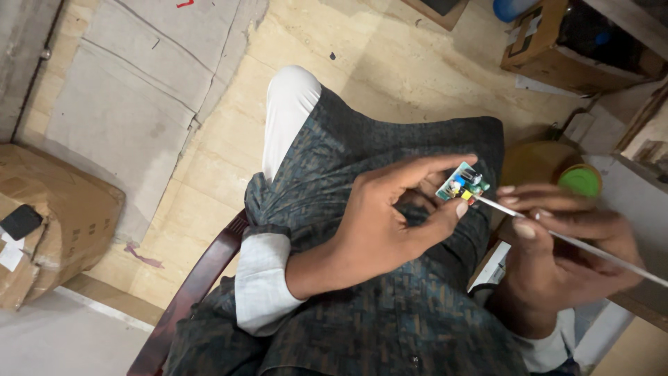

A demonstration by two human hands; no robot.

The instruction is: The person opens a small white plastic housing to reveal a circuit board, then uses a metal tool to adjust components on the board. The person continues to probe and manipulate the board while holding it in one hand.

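L hand point(379, 219) pinches a small circuit board point(462, 185) btwn thumb and forefinger, components facing up, over my lap. R hand point(557, 240) at 3 o'clock of it, fingers closed narrow on a thin white rod point(591, 245); rod tip touches board's lower edge, rest runs off toward 4 o'clock. Green-lidded pot point(579, 180) just past R hand at 1 o'clock. Cardboard boxes point(56, 223) on floor, 9 o'clock.

the tiled floor point(390, 63) carries flattened cardboard sheets point(132, 90). a cardboard box point(62, 223) sits just beside them. another box point(557, 49) stands well apart.
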